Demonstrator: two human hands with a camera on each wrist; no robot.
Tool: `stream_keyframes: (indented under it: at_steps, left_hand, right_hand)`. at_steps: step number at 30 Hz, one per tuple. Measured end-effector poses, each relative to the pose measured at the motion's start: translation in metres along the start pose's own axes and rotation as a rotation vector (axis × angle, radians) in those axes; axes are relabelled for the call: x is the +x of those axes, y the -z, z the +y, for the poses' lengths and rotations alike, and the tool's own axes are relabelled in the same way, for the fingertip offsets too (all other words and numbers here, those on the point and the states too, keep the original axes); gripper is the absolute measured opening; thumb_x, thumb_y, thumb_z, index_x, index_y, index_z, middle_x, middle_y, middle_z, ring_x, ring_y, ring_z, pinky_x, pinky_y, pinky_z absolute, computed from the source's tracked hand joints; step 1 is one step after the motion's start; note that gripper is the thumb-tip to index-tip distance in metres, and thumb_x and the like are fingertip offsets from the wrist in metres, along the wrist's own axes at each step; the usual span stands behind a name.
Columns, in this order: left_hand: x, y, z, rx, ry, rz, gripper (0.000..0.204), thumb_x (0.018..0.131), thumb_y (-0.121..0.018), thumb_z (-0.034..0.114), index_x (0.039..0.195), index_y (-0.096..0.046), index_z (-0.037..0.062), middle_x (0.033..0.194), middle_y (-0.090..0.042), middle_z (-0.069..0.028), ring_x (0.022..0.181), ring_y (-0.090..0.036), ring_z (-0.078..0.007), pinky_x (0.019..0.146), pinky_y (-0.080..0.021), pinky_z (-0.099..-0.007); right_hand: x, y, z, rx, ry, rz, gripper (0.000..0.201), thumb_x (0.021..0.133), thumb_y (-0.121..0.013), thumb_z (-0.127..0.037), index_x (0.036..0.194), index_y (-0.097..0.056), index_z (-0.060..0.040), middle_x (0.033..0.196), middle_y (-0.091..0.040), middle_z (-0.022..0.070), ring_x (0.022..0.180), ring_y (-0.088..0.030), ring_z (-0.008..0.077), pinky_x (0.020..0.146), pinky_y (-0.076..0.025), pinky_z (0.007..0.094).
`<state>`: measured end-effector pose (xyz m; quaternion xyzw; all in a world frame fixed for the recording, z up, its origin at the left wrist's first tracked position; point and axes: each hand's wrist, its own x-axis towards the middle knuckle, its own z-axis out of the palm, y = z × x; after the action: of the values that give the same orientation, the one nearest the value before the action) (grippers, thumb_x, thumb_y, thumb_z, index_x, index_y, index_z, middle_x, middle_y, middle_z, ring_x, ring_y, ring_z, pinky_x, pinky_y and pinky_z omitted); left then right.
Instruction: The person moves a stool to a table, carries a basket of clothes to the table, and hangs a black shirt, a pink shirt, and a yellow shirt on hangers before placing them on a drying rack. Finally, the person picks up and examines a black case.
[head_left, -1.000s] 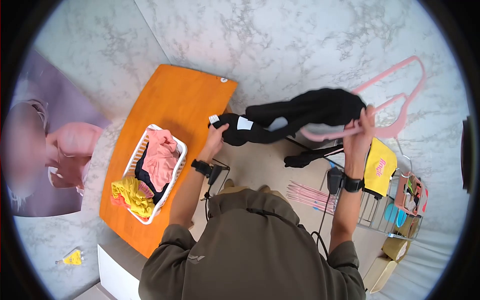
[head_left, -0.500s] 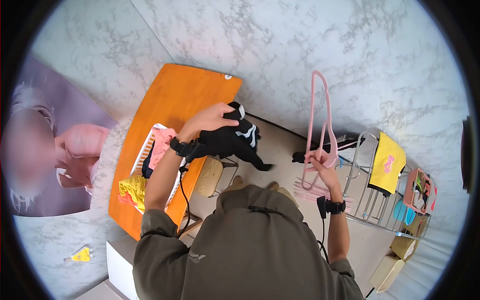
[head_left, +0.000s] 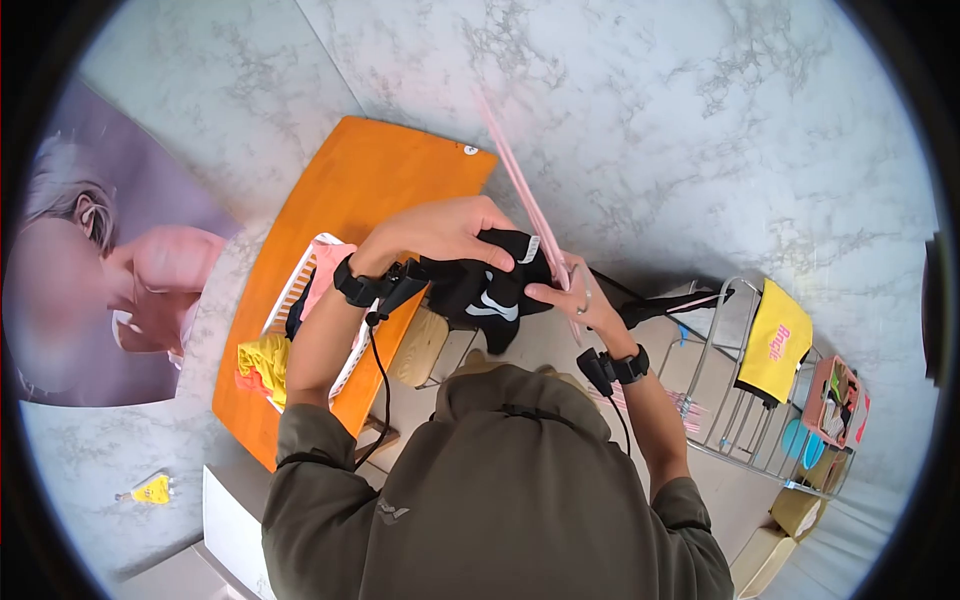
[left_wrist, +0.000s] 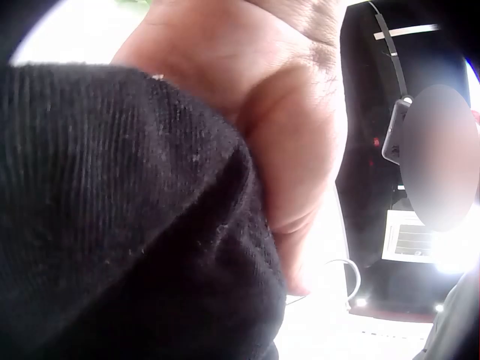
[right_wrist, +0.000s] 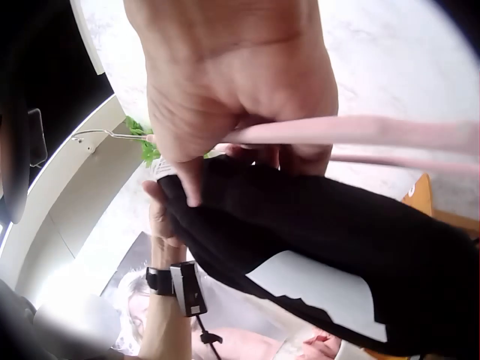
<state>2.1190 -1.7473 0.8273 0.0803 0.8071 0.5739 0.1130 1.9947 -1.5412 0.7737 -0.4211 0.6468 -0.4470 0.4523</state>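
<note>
A black garment with white print (head_left: 478, 290) is bunched between both hands in the head view. My left hand (head_left: 450, 228) grips it from above, fingers out of sight behind the cloth. Dark ribbed fabric (left_wrist: 112, 180) fills much of the left wrist view. In my right hand (head_left: 588, 300) is a pink clothes hanger (head_left: 530, 195), seen nearly edge-on and pointing up and left. The right wrist view shows the hanger's bars (right_wrist: 360, 133) under the palm, while the right thumb (right_wrist: 191, 184) presses on the garment beside a white tag.
On the orange table (head_left: 390, 150) stands a white basket (head_left: 300, 275) of clothes. A metal rack (head_left: 722, 425) at right carries a yellow cloth (head_left: 775, 335) and a pink bin (head_left: 828, 395). A wooden stool (head_left: 420, 345) is beside the table. Several pink hangers (head_left: 690, 408) lie low at the rack.
The garment's far end has left the right hand; the garment now hangs bunched from the left hand. The right hand has brought the hanger leftward, turning it edge-on against the garment.
</note>
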Motion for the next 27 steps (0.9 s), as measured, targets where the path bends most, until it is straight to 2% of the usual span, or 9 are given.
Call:
stream_keyframes:
  at_steps: [1,4,6,7,10,14,16,19,27]
  left_hand:
    - [-0.002,0.003,-0.005,-0.006,-0.032,-0.028,0.023,0.085,-0.067,0.014,0.099,-0.063,-0.0044,0.079,-0.065,-0.0051,0.071,-0.053,-0.0076,0.066,-0.046,-0.0266]
    - [-0.009,0.006,-0.014,0.099,-0.036,0.030,0.022,0.088,-0.063,0.016,0.098,-0.062,-0.0039,0.075,-0.062,-0.0075,0.069,-0.053,-0.0112,0.066,-0.045,-0.0286]
    - [-0.014,0.009,-0.017,0.188,-0.004,0.123,0.020,0.087,-0.061,0.013,0.096,-0.060,-0.0043,0.075,-0.061,-0.0124,0.070,-0.054,-0.0201,0.066,-0.045,-0.0325]
    - [-0.016,0.010,-0.019,0.277,0.026,0.211,0.017,0.087,-0.059,0.010,0.094,-0.059,-0.0047,0.075,-0.059,-0.0173,0.071,-0.055,-0.0291,0.067,-0.044,-0.0363]
    - [-0.019,0.007,-0.039,0.466,0.049,0.376,0.011,0.083,-0.059,0.006,0.089,-0.058,-0.0029,0.078,-0.058,-0.0199,0.077,-0.057,-0.0344,0.069,-0.045,-0.0391]
    - [-0.006,-0.002,-0.066,0.613,0.082,0.510,0.008,0.077,-0.060,0.000,0.085,-0.058,-0.0018,0.079,-0.060,-0.0197,0.080,-0.059,-0.0349,0.070,-0.045,-0.0408]
    - [-0.004,0.002,-0.076,0.528,0.031,0.611,0.011,0.077,-0.060,-0.006,0.086,-0.056,-0.0005,0.079,-0.060,-0.0139,0.073,-0.057,-0.0282,0.067,-0.045,-0.0346]
    - [-0.005,0.010,-0.059,0.374,0.158,0.576,0.013,0.076,-0.061,-0.010,0.084,-0.055,-0.0010,0.078,-0.060,-0.0106,0.073,-0.058,-0.0226,0.068,-0.046,-0.0328]
    - [0.022,0.016,-0.050,0.185,0.072,0.586,0.006,0.082,-0.062,-0.001,0.085,-0.058,-0.0019,0.076,-0.060,-0.0054,0.074,-0.055,-0.0138,0.070,-0.045,-0.0285]
  right_hand:
    - [0.009,-0.010,0.018,0.053,0.163,0.095,0.025,0.078,-0.072,-0.013,0.086,-0.051,-0.0029,0.072,-0.037,-0.0043,0.068,-0.036,0.0097,0.058,-0.031,0.0274]
    - [0.013,-0.007,0.028,-0.110,0.124,0.250,0.022,0.081,-0.066,-0.005,0.100,-0.056,-0.0012,0.075,-0.045,-0.0037,0.071,-0.040,0.0080,0.065,-0.037,0.0245]
    - [0.013,0.003,0.034,-0.084,0.240,0.367,0.019,0.083,-0.060,-0.003,0.080,-0.042,-0.0053,0.071,-0.036,-0.0045,0.068,-0.036,0.0071,0.060,-0.033,0.0237]
    - [0.011,0.013,0.036,-0.032,0.211,0.320,0.020,0.085,-0.058,-0.002,0.079,-0.040,-0.0067,0.071,-0.034,-0.0049,0.067,-0.034,0.0063,0.059,-0.030,0.0234]
    - [0.004,0.037,0.033,0.057,0.174,0.262,0.022,0.087,-0.055,0.000,0.079,-0.037,-0.0100,0.071,-0.033,-0.0059,0.066,-0.031,0.0046,0.057,-0.027,0.0233]
    - [-0.012,0.043,0.001,-0.022,0.143,0.259,0.024,0.088,-0.054,0.001,0.079,-0.035,-0.0118,0.072,-0.033,-0.0065,0.067,-0.030,0.0034,0.058,-0.025,0.0220]
    - [-0.017,0.049,0.001,-0.053,0.147,0.299,0.024,0.089,-0.054,0.001,0.079,-0.035,-0.0117,0.073,-0.033,-0.0064,0.067,-0.029,0.0035,0.058,-0.025,0.0219]
    - [-0.024,0.063,0.005,-0.126,0.144,0.374,0.023,0.089,-0.053,0.001,0.080,-0.036,-0.0109,0.074,-0.033,-0.0059,0.068,-0.030,0.0041,0.059,-0.026,0.0217]
    - [-0.040,0.075,0.044,-0.201,0.153,0.384,0.006,0.086,-0.053,-0.001,0.090,-0.050,-0.0046,0.085,-0.053,0.0023,0.081,-0.046,0.0094,0.071,-0.042,0.0263]
